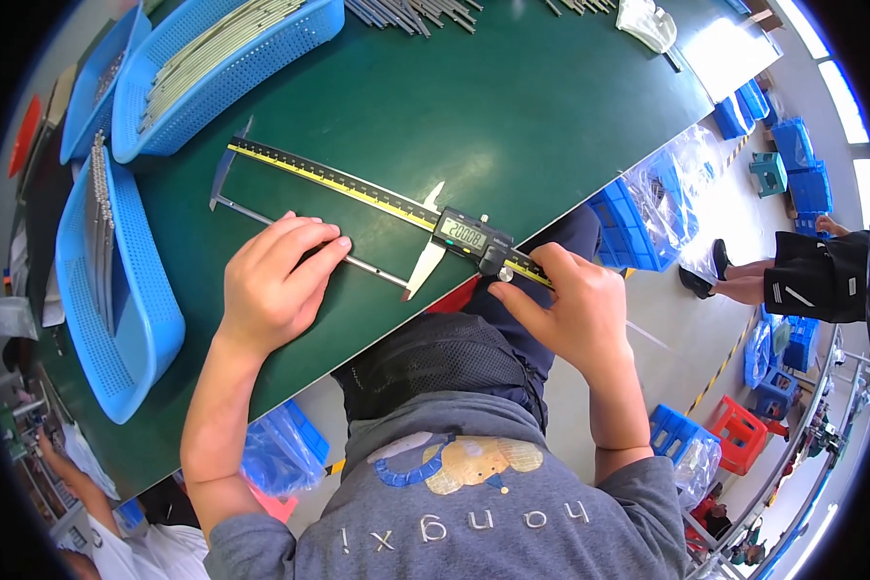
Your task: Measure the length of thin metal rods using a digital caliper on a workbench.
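Note:
A digital caliper [343, 186] lies slanted across the green table, its long jaws pointing toward me. Between the jaw tips runs a thin metal rod [375, 272], one end at the far-left jaw and the other at the sliding jaw. My left hand [282, 275] is closed on the rod's middle, which the fingers hide. At the caliper's right end, past its display [464, 235], my right hand [575, 302] grips the beam near the thumb wheel, index finger and thumb on either side.
Blue perforated baskets with metal rods stand at the left: a long basket [155, 338] and a wide basket [179, 126]. Loose rods [411, 14] and a white glove [648, 25] lie along the far side. Blue crates [638, 213] stand beyond the table's right edge [638, 176]. Other people are nearby.

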{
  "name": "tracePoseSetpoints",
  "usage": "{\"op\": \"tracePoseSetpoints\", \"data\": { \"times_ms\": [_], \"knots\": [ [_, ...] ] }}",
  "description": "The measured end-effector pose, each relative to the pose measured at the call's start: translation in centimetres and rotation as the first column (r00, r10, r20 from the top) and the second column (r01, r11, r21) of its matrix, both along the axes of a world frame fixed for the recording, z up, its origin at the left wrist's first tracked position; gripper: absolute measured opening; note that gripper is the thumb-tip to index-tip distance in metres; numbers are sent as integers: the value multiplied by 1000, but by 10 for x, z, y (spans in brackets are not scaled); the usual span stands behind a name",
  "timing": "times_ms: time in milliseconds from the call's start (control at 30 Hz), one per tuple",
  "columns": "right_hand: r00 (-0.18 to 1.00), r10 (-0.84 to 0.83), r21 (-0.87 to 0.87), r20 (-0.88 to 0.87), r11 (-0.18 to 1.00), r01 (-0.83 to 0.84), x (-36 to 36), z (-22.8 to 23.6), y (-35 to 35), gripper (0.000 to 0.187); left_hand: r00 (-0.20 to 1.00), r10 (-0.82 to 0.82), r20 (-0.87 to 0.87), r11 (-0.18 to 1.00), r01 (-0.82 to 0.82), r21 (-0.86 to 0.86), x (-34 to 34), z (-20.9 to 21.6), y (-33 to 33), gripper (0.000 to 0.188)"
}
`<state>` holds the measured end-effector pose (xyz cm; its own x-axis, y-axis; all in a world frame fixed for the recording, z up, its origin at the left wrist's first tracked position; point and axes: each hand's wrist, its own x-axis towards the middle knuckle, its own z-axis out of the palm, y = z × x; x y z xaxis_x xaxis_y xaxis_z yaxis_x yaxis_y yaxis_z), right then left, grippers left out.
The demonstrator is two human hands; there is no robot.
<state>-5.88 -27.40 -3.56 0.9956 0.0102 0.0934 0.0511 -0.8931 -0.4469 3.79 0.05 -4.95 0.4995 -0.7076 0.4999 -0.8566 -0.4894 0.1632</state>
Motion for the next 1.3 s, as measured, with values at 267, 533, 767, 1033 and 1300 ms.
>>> {"op": "tracePoseSetpoints", "data": {
  "times_ms": [267, 533, 767, 1033, 1300],
  "knots": [
    [998, 44, -15, 46, 999, -43, 7, -6, -5, 35, 985, -54, 166, 996, 42, 74, 9, 13, -17, 15],
    [997, 63, -22, 38, 998, -62, 11, -12, -8, 38, 865, -253, 433, 967, 245, 76, 118, 38, -134, 17],
    [1000, 22, 6, 0, 1000, -22, 12, -14, -1, 42, 846, -71, 528, 961, -84, 264, 216, 2, -136, 6],
    [997, 51, 11, -63, 999, -50, 15, -10, 2, 41, 860, 63, 507, 950, -207, 232, 169, 33, -82, 7],
    [999, -8, -30, 49, 1000, 9, 12, -3, -12, 33, 755, 596, 273, 800, -587, -123, 81, 101, 99, 9]
  ]
}}
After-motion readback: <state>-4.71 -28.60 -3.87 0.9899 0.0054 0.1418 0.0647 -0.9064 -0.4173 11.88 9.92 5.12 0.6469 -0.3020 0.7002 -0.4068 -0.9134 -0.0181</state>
